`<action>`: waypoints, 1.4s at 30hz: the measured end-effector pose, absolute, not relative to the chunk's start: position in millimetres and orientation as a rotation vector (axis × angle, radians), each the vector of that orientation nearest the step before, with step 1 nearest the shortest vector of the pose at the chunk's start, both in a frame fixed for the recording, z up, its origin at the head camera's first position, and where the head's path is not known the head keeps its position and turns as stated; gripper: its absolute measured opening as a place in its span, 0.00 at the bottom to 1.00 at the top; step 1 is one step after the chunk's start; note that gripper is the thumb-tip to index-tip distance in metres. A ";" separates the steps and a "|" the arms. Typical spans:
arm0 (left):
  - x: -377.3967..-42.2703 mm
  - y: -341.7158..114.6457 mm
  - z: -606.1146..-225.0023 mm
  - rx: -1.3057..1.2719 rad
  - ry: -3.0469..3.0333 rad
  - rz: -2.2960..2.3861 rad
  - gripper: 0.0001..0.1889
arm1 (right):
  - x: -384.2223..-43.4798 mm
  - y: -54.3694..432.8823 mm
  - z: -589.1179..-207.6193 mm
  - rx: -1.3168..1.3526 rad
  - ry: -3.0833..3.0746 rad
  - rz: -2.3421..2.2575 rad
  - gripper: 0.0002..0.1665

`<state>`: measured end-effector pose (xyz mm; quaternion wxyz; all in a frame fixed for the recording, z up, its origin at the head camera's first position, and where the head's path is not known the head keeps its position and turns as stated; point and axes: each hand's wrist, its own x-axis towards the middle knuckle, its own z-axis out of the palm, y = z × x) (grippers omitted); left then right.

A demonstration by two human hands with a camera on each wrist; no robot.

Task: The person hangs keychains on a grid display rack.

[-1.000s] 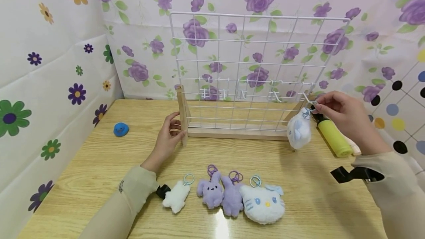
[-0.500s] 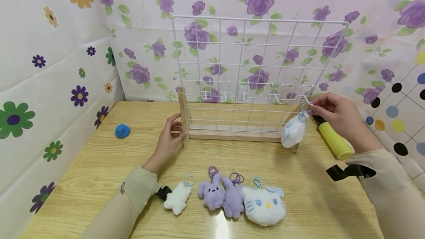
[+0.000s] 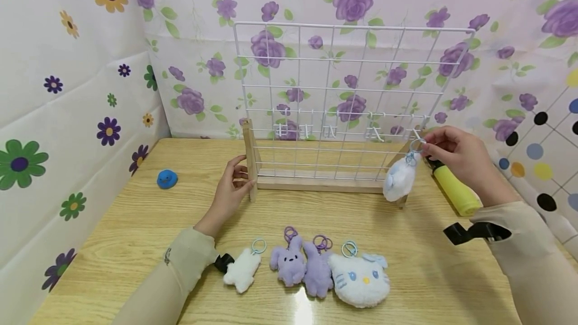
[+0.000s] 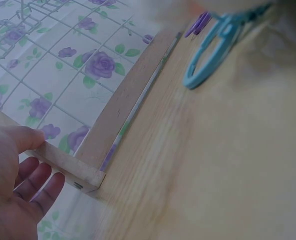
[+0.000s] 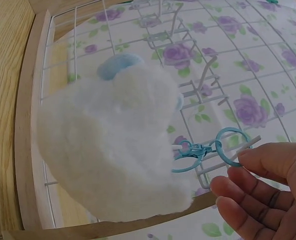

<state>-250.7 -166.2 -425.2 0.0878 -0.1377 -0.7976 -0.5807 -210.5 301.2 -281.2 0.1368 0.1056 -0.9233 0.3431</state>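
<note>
The left arm (image 3: 155,285) slants forward from the lower edge, the right arm (image 3: 537,265) from the lower right, both in beige sleeves. The left hand (image 3: 230,184) grips, thumb opposite its bent fingers (image 4: 47,196). The right hand (image 3: 465,157) pinches between thumb and forefinger, the other fingers (image 5: 241,196) loosely curled behind.

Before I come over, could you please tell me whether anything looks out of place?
Only mildly: the blue toy sits alone at far left, apart from the rack and plush charms; no spill or damage shows.
</note>
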 end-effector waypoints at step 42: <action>-251.2 -166.1 -425.7 -0.419 -2.391 -1.719 0.34 | -136.9 264.6 -278.7 0.637 -2.361 0.737 0.17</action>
